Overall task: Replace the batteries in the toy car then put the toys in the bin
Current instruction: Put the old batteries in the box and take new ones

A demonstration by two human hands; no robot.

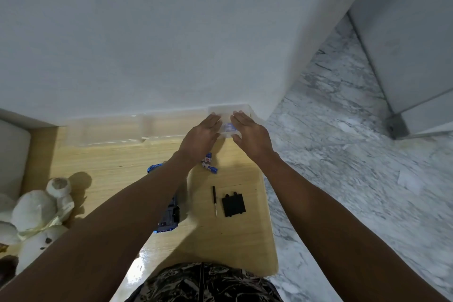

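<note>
At the far right corner of the wooden table [232, 240] stands a small clear plastic box [229, 127] with something blue inside. My left hand [199, 137] and my right hand [250, 133] press against its two sides, fingers stretched forward. Loose blue and white batteries [209, 164] lie just behind my left wrist. The blue toy car [169, 217] lies belly up, largely hidden under my left forearm, its nose [154, 167] poking out. A small screwdriver [215, 201] and the black battery cover [233, 205] lie side by side to the car's right.
A white teddy bear [41, 216] lies at the table's left edge. A long clear bin [110, 131] stands against the white wall [147, 44] at the back. Marble floor [343, 154] drops off right of the table. A white cushion [12, 154] is far left.
</note>
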